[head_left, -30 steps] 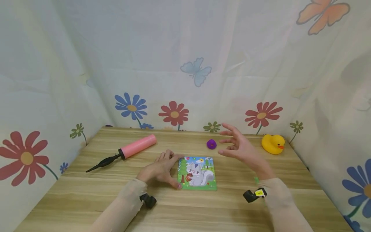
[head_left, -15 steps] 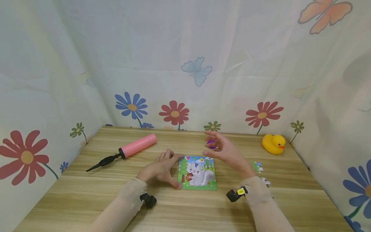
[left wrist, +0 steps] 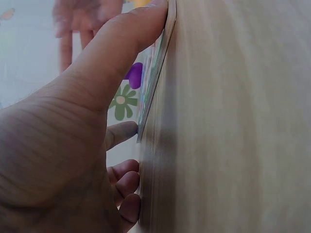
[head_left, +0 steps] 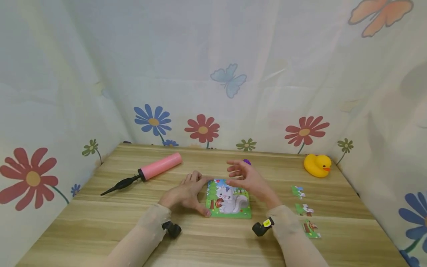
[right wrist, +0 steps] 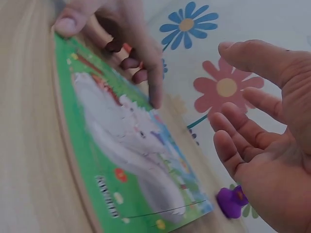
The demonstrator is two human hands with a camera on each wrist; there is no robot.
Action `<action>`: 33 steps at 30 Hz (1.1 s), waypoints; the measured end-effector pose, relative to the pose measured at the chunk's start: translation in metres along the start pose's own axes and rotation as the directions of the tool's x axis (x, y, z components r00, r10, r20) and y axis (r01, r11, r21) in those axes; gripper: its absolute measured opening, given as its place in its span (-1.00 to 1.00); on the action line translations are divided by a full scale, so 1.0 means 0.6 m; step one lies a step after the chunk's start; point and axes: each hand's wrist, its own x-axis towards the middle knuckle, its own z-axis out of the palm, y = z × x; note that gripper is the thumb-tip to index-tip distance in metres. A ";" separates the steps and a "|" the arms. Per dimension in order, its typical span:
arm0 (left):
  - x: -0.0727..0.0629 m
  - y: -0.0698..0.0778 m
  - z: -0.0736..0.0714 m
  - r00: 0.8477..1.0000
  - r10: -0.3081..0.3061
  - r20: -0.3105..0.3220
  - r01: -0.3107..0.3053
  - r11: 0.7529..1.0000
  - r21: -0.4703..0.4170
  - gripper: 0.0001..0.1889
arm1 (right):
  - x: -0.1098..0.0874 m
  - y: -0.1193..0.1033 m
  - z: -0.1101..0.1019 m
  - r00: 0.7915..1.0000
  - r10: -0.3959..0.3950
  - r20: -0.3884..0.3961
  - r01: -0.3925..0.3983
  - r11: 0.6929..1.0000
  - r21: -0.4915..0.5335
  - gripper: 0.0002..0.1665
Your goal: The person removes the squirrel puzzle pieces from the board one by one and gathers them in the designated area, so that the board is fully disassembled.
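Observation:
A square squirrel jigsaw puzzle (head_left: 230, 205) lies on the table in front of me. My left hand (head_left: 186, 194) holds it by the left edge, thumb at the near corner and index finger at the far corner; in the left wrist view the thumb (left wrist: 116, 46) touches its rim. The other left fingers curl beside it on the wood. Over the puzzle's far right part hovers my right hand (head_left: 248, 180), fingers relaxed and apart, holding nothing. Behind that hand a small purple toy (right wrist: 231, 201) shows, mostly hidden in the head view.
Three loose puzzle pieces (head_left: 304, 210) form a column at the right, beside the right sleeve. A yellow rubber duck (head_left: 317, 165) sits at the back right. To the left lies a pink hand pump (head_left: 161, 166) with a black nozzle. A flowered curtain surrounds the wooden table (head_left: 213, 244).
The right hand has moved left and nearer to me, from the right of the puzzle to above it. This uncovers the loose pieces and mostly hides the purple toy. The left hand stays put.

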 end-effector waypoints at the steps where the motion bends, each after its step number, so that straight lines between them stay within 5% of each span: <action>1: 0.000 0.000 0.000 1.000 -0.002 0.000 0.002 1.000 0.001 0.34 | 0.001 0.004 0.002 1.000 0.007 0.001 -0.007 1.000 -0.009 -0.19; 21: 0.000 -0.001 -0.002 1.000 0.012 -0.006 -0.012 1.000 -0.004 0.34 | 0.006 0.045 0.023 0.999 0.023 0.031 -0.017 0.986 -0.164 -0.23; 33: 0.004 -0.002 0.000 1.000 0.009 -0.002 -0.009 1.000 0.005 0.35 | 0.004 0.055 0.032 0.997 0.028 0.073 -0.001 0.936 -0.351 -0.30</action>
